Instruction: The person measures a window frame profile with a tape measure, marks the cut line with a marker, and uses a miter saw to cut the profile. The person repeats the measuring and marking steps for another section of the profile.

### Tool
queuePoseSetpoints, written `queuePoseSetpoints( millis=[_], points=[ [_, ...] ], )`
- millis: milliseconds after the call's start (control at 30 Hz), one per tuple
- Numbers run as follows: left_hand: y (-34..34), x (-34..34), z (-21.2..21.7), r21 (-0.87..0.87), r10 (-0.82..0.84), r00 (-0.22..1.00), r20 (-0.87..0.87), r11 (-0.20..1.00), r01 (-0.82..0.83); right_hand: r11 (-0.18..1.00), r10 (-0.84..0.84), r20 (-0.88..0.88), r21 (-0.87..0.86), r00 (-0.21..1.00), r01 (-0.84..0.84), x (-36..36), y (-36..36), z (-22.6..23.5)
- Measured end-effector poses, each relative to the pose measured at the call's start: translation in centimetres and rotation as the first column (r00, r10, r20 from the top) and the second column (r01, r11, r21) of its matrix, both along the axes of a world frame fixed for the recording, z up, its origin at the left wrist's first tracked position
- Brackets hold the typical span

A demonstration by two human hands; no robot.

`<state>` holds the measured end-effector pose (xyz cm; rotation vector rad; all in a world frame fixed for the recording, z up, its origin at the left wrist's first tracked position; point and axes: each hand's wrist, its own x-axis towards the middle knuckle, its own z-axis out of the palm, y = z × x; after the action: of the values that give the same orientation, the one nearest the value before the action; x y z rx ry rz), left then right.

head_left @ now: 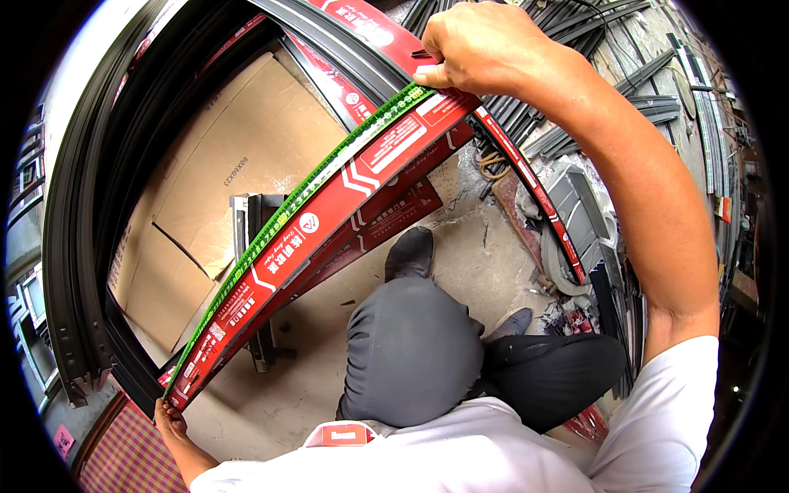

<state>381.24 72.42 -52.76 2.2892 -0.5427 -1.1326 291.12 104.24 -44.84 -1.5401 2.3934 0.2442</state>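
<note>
A green measuring tape (283,215) lies stretched along the edge of a long profile (362,168) wrapped in red printed film. My right hand (470,51) is closed at the upper end, its thumb pressing the tape to the profile. At the lower left end, my left hand (171,421) is small in view, its fingers closed around the tape at the profile's corner. The profile is one side of a frame; black profiles (78,246) run along its left side. No tape case shows at either end.
Flat brown cardboard (238,140) lies inside the frame, near a metal support (240,230). Black strips (641,74) are heaped at the upper right. A grey machine with a disc guard (575,218) stands right of my knees. A checked cloth (131,452) lies at lower left.
</note>
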Motion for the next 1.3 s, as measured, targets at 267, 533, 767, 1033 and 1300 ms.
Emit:
queuePoseSetpoints(
  millis=[267,533,767,1033,1300],
  points=[
    [0.3,0.0,0.1,-0.017,-0.015,0.999,-0.031,1.000,0.014,0.999,-0.013,0.032,0.045,0.999,0.011,0.0,-0.2,0.6],
    [0.5,-0.9,0.4,-0.021,-0.004,1.000,-0.012,1.000,0.004,0.999,-0.002,0.036,0.039,0.999,0.000,0.1,-0.3,0.9],
    [0.1,0.0,0.4,-0.002,0.002,1.000,-0.018,1.000,-0.002,0.999,0.028,0.035,0.024,0.999,-0.029,0.0,-0.2,1.0],
    [0.3,-0.4,0.2,-0.016,0.009,1.000,-0.004,1.000,-0.009,0.998,0.020,0.036,0.056,0.999,-0.022,0.0,-0.4,0.8],
    [0.3,-0.3,0.5,-0.007,-0.001,1.000,0.015,1.000,0.002,0.998,0.019,0.012,0.053,1.000,-0.020,0.1,-0.4,0.6]
  ],
)
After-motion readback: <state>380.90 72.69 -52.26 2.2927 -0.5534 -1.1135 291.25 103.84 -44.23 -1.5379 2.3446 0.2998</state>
